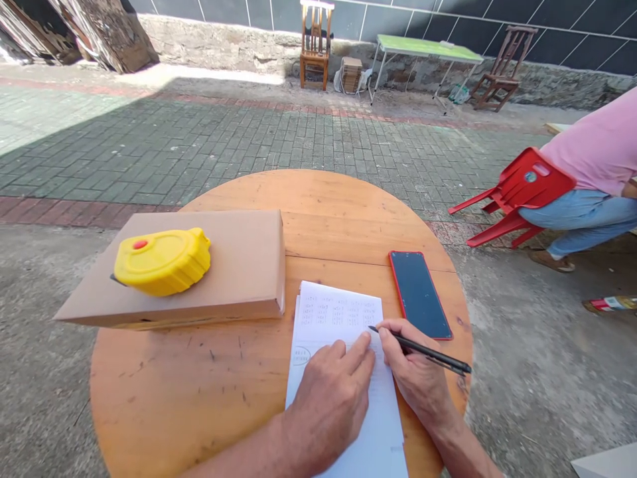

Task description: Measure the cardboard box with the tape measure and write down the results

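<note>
A white sheet of paper (338, 318) with rows of small writing lies on the round wooden table (199, 392). My left hand (331, 398) rests flat on the sheet, fingers stretched out, pressing it down. My right hand (415, 372) is closed round a black pen (423, 348), its tip touching the paper just right of my left index finger. A phone in a red case (419, 293) lies face up beside the paper, to the right.
A flat cardboard box (239, 265) sits on the table's left half with a yellow tape measure (162, 262) on top. A person in a pink shirt (597, 159) sits on a red plastic chair (517, 192) at right. Wooden chairs and a green folding table (428, 50) stand by the far wall.
</note>
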{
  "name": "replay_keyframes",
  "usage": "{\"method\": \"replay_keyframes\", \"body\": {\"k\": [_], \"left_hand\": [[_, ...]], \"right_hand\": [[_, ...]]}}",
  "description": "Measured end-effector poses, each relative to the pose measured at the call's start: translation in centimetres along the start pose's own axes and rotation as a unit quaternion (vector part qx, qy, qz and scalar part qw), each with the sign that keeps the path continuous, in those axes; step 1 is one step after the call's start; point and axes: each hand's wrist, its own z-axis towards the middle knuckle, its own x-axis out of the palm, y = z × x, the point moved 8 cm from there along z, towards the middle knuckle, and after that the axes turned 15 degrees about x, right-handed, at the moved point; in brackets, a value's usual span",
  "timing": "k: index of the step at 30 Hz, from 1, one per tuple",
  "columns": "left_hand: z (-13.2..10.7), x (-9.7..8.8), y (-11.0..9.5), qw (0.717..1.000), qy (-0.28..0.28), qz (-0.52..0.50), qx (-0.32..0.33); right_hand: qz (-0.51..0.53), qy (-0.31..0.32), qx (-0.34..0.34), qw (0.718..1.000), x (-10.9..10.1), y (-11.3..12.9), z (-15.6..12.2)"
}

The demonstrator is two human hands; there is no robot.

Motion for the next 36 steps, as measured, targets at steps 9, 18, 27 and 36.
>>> {"method": "replay_keyframes", "body": {"k": [9, 18, 27, 36], "left_hand": [[0.0, -0.1, 0.1, 1.0, 0.003, -0.001, -0.001], [-0.1, 0.0, 0.1, 1.0, 0.001, -0.001, 0.0], [0.1, -0.4, -0.2, 1.0, 0.014, -0.005, 0.006], [0.1, -0.3, -0.1, 1.0, 0.01, -0.004, 0.006]], "right_hand": [[0.006, 0.001, -0.007, 1.0, 0.2, 0.2, 0.1], [0.01, -0.014, -0.014, 1.0, -0.3, 0.4, -0.1], [0.007, -0.032, 0.004, 0.999, -0.5, -0.6, -0.1], [0.002, -0.03, -0.018, 0.999, -0.3, -0.1, -0.1]]}}
